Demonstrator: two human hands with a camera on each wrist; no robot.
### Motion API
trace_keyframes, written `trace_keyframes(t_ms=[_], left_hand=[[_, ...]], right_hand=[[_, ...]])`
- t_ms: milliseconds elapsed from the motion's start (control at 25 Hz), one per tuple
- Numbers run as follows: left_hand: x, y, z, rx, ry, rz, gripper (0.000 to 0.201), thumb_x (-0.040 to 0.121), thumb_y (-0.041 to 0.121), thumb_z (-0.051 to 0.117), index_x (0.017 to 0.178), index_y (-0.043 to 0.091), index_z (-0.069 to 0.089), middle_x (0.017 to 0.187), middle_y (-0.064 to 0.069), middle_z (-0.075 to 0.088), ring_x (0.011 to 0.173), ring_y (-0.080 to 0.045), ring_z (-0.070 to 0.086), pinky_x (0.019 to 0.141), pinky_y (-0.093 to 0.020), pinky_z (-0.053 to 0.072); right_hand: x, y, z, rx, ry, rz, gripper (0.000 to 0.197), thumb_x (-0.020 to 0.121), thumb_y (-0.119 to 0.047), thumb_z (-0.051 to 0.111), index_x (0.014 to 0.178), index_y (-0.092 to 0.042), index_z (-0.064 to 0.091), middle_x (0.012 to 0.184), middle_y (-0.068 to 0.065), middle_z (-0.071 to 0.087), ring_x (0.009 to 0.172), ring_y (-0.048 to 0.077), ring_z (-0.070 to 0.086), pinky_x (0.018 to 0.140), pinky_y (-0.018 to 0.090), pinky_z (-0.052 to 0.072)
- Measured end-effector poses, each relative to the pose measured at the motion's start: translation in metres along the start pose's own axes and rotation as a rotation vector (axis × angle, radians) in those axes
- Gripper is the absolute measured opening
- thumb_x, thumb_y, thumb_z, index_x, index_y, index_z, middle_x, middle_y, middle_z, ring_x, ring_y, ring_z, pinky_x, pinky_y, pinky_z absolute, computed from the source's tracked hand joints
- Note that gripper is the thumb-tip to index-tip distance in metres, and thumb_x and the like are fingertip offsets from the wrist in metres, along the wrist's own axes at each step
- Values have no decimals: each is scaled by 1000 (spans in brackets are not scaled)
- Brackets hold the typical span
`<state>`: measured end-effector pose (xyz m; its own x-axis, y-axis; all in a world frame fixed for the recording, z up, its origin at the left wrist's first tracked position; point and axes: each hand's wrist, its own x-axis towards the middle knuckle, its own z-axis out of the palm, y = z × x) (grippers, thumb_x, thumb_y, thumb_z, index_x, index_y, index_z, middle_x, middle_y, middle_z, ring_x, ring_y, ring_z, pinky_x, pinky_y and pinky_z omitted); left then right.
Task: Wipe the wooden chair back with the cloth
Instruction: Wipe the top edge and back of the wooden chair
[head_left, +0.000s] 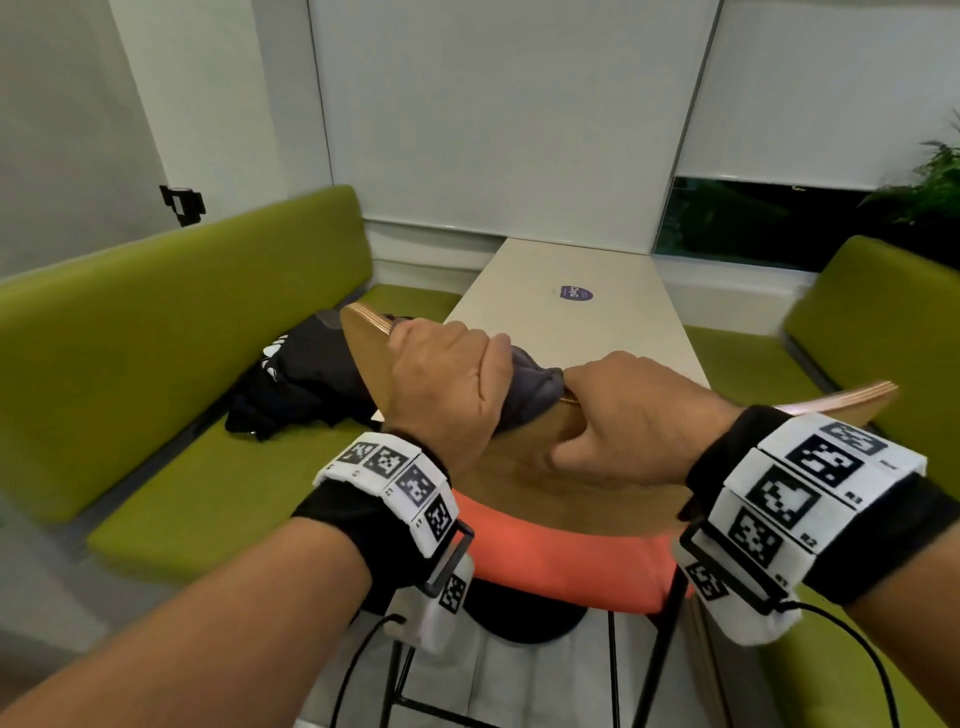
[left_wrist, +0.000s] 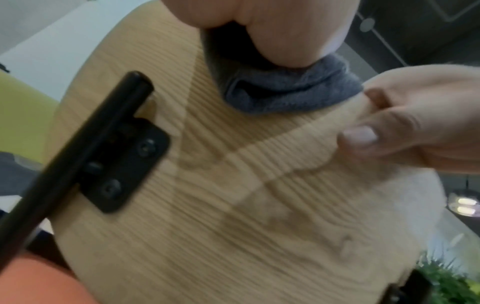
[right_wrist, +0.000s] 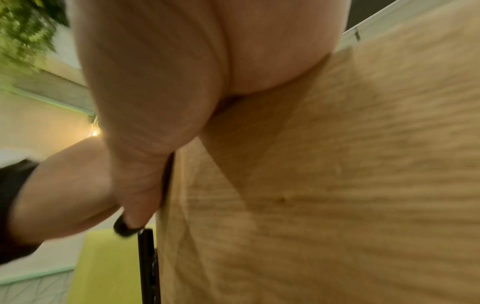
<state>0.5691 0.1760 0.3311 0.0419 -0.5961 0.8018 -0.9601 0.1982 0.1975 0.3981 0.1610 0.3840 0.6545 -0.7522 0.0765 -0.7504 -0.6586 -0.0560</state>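
The curved wooden chair back (head_left: 366, 345) stands right before me, its rear face filling the left wrist view (left_wrist: 233, 205) and the right wrist view (right_wrist: 337, 185). My left hand (head_left: 447, 379) grips a grey cloth (head_left: 535, 384) over the top edge, left of centre. The cloth (left_wrist: 285, 96) bulges out under the left palm (left_wrist: 272, 30) onto the rear face. Just to its right, my right hand (head_left: 628, 415) holds the top edge, thumb (left_wrist: 389, 131) on the near side and fingers hidden over the far side. The right palm (right_wrist: 155, 82) lies against the wood.
The chair has an orange seat (head_left: 561, 556) and black metal legs (head_left: 660, 649); a black bracket (left_wrist: 124, 164) is screwed to the back. A white table (head_left: 571, 312) lies beyond, with green benches left (head_left: 156, 322) and right (head_left: 872, 312). Dark fabric (head_left: 301, 379) lies on the left bench.
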Motion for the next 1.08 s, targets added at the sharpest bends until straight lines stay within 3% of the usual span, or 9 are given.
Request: trace_keyframes(t_ms=[80,160,280,400,520,600,680,840,1080], left_hand=[[-6,13,-4,-73,-31,45,42,94,32,40,64,12,63,62,-5,61,67,-29,55,78,-43,41],[-5,15,-18,-244,-120,-23,39,93,34,36,81,14,68,77,-2,67,80,-23,57,83,-37,39],[3,2,-46,-311,-267,-116,37,86,35,41,109,18,64,110,2,66,104,-12,56,91,-22,39],[6,-11,-59,15,-483,83,64,69,49,40,120,15,58,125,-3,60,125,-19,48,111,-32,24],[4,-14,-59,235,-585,205,66,74,50,60,129,12,53,128,-7,59,125,-24,49,115,-38,18],[3,-13,-55,228,-515,240,54,76,29,75,123,5,59,120,-13,64,116,-30,57,108,-33,25],[-2,-12,-50,217,-391,267,44,74,17,76,113,-1,66,110,-18,70,104,-34,66,99,-33,28],[-12,-9,-48,138,-255,246,40,83,23,51,108,-1,71,106,-16,72,97,-32,70,95,-32,37],[-4,26,-50,48,-306,236,38,85,28,44,101,6,71,88,-11,73,81,-33,67,78,-36,47]], right_hand=[[-5,7,-9,172,34,-33,41,70,-59,70,92,-25,62,82,-7,65,73,11,58,62,25,45],[-8,17,-16,233,37,-11,70,65,-67,70,116,-21,59,111,-1,67,94,14,61,80,27,48],[-4,16,-19,195,-5,-34,105,65,-68,71,147,-17,30,147,3,46,128,20,47,102,31,38],[10,0,-10,218,27,-178,87,76,-55,72,144,-19,32,137,5,55,119,23,53,97,32,42],[23,-10,1,121,50,-224,61,85,-52,62,136,-26,41,116,6,65,101,28,61,86,41,49],[24,-11,7,5,80,-211,42,89,-53,54,121,-25,50,103,3,65,89,27,61,73,40,48],[21,-11,11,-94,128,-182,35,92,-54,46,107,-22,50,93,1,61,77,24,56,64,36,41],[8,-8,11,-141,177,-150,42,95,-58,36,106,-20,51,100,2,63,80,25,57,65,36,42],[-19,14,-2,-213,232,-143,36,97,-52,34,103,-22,53,97,1,64,84,29,60,62,36,39]])
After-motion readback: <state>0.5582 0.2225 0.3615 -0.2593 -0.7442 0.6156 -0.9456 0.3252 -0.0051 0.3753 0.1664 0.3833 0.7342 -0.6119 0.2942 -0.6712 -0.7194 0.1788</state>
